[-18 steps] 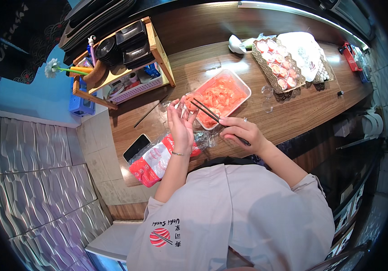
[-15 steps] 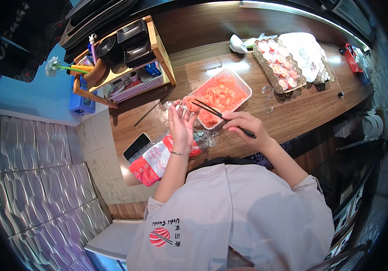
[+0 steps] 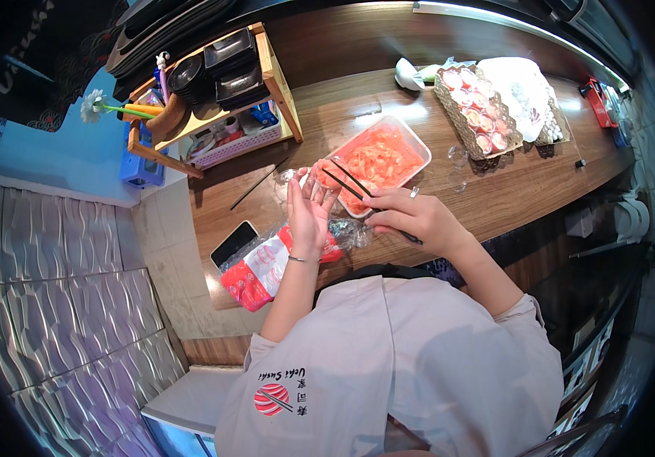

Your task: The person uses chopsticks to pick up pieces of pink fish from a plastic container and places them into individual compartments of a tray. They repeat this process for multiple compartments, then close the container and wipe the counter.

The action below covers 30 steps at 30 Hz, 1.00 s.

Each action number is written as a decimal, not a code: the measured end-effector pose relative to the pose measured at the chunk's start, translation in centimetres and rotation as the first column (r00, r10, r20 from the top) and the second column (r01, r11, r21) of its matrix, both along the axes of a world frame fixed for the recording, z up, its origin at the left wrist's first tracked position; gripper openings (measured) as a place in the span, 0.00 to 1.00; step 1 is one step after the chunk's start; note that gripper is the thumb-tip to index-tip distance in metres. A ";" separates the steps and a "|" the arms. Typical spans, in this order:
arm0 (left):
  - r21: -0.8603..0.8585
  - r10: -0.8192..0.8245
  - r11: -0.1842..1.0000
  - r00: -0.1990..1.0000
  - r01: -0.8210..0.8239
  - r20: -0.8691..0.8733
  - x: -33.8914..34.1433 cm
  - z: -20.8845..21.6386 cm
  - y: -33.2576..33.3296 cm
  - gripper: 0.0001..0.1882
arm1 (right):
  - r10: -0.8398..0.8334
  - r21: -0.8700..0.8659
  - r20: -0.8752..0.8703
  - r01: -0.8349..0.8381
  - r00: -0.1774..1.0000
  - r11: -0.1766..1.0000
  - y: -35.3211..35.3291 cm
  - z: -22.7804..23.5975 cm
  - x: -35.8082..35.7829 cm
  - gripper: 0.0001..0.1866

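Note:
My right hand (image 3: 422, 221) grips a pair of black chopsticks (image 3: 354, 190), their tips spread apart. Those tips reach over a small clear plastic cup (image 3: 318, 173) holding some pink-orange slices. My left hand (image 3: 310, 217), palm up, has its fingers around that cup and partly hides it. Just to the right, a white rectangular tub (image 3: 424, 146) is full of thin pink-orange slices (image 3: 379, 156) that look like pickled ginger. Under my left wrist lies a red and white plastic package (image 3: 262, 270).
A black phone (image 3: 234, 242) and a dark thin stick (image 3: 255, 186) lie on the left. Behind them stands a wooden rack (image 3: 285, 91) with black dishes. Cardboard trays of small filled cups (image 3: 480, 114), a white bag (image 3: 516, 95) and clear round lids (image 3: 458, 156) occupy the right side.
The chopstick tips have opened wider over the cup. My right hand has turned slightly, and the whole view has shifted a little.

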<state>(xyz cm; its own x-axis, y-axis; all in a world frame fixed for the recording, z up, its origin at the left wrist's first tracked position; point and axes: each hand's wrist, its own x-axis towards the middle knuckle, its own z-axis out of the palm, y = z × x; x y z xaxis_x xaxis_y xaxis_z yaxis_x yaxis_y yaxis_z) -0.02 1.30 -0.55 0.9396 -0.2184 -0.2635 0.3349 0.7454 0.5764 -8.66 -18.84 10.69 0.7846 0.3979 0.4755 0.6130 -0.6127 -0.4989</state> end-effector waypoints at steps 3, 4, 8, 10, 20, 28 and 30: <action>-0.018 0.026 0.999 0.998 -0.027 -0.063 0.2 -0.1 0.2 0.18 | 0.045 -0.147 0.012 -0.043 0.999 0.988 -0.4 0.1 -0.3 0.09; -0.018 0.035 0.999 0.996 -0.037 -0.085 0.3 -0.3 0.3 0.18 | 0.057 -0.187 0.012 -0.054 0.998 0.981 -0.6 0.3 -0.4 0.09; -0.044 0.040 0.998 0.995 -0.044 -0.088 0.7 -1.0 0.7 0.18 | 0.064 -0.007 -0.063 -0.065 0.996 0.998 -1.3 2.0 -0.3 0.09; -0.010 0.016 1.000 0.998 -0.017 -0.066 0.6 -0.9 0.7 0.18 | 0.024 0.178 -0.143 0.002 0.989 0.984 -1.6 2.1 -0.4 0.09; 0.029 -0.004 1.000 0.999 0.002 0.043 0.3 0.7 0.7 0.17 | -0.099 0.363 -0.204 0.169 0.974 0.916 0.0 -1.5 -0.8 0.06; 0.075 -0.034 0.997 0.998 0.029 0.057 0.2 0.3 0.7 0.17 | -0.140 0.422 -0.189 0.209 0.972 0.882 -1.0 -2.8 -0.7 0.05; 0.106 -0.059 0.993 0.995 0.050 0.076 0.2 0.4 0.8 0.17 | -0.150 0.515 -0.219 0.245 0.964 0.822 -1.7 -3.1 -0.6 0.07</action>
<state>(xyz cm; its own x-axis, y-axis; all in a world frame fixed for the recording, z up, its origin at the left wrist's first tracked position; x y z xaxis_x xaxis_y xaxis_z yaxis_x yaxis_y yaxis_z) 0.16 2.09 -0.17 0.9458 -0.2452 -0.2129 0.3238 0.6622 0.6757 -9.28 -20.51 7.58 0.9026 -0.0526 0.4273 0.3899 -0.3212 -0.8630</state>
